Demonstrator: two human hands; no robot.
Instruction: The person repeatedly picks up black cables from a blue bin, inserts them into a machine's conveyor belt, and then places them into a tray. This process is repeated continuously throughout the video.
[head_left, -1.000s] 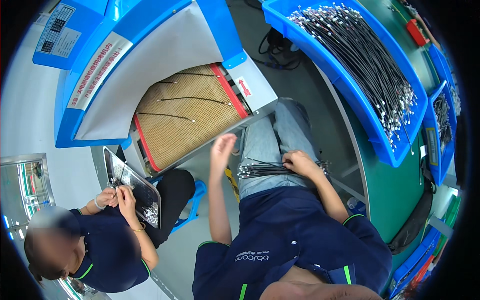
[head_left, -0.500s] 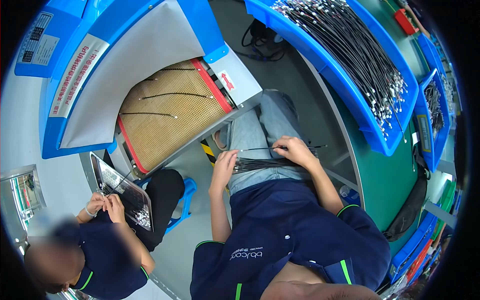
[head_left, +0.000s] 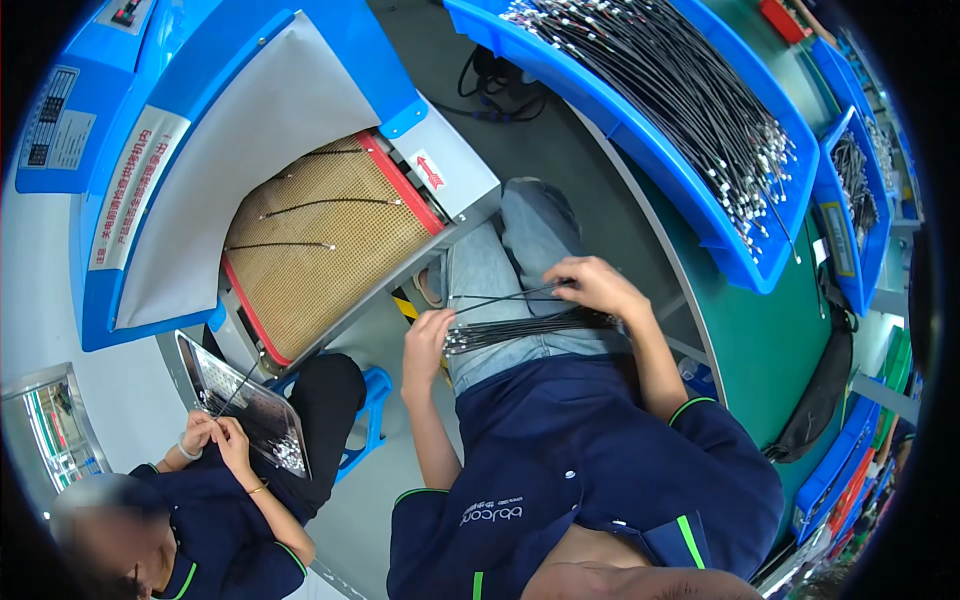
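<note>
A slim, black cable (head_left: 527,292) stretches nearly straight above a seated worker's denim lap (head_left: 480,262), slanting from the left hand's (head_left: 426,345) fingertips up to the right hand's (head_left: 597,283) grip, a second dark strand (head_left: 478,297) close beside it. Just below, a loose bundle of matching black cables (head_left: 520,332) lies crosswise over both thighs, its pale-tipped ends gathered at the lap's left edge and its other end reaching toward the right edge.

The left hand (head_left: 430,335), a second ago well apart from the cable bundle (head_left: 520,332), is now at its left end. The right hand (head_left: 600,285), earlier on the bundle, is now just beyond it, with a black cable (head_left: 530,293) now slanting between both hands.
</note>
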